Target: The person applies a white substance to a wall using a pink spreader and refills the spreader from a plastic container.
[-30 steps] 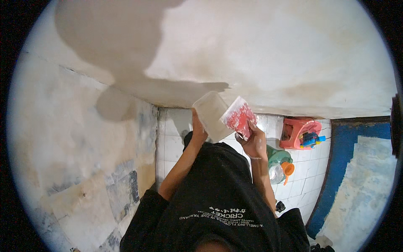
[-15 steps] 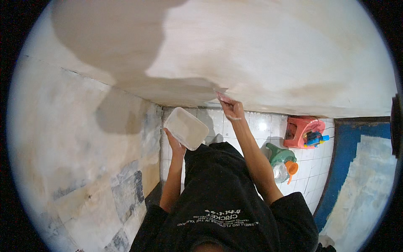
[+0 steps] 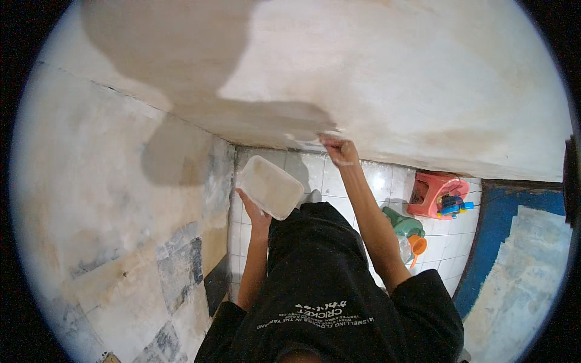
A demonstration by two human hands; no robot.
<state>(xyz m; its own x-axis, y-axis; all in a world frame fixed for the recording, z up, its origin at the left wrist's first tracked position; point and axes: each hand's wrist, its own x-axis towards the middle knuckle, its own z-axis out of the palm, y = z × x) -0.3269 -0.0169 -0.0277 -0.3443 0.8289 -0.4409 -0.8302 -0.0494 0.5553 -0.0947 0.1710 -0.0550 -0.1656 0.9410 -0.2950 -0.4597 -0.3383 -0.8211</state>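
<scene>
My left hand holds a shallow white rectangular container from below, at waist height near the corner of the two walls. My right hand is stretched out to the pale plastered wall ahead, fingers closed on a small flat tool pressed against the wall; the tool is mostly hidden by the fingers. A darker, wetter-looking patch of wall spreads to the left of that hand. My black shirt fills the lower middle.
A stained tiled wall stands on the left. Below lies a white tiled floor with a red plastic stool carrying a small blue object, a green jug and an orange scoop. A blue rim curves at the right.
A second ago both hands were together at the container with a pink-red thing in the right. Since then the left hand has lowered the container and the right hand has gone up to the wall.
</scene>
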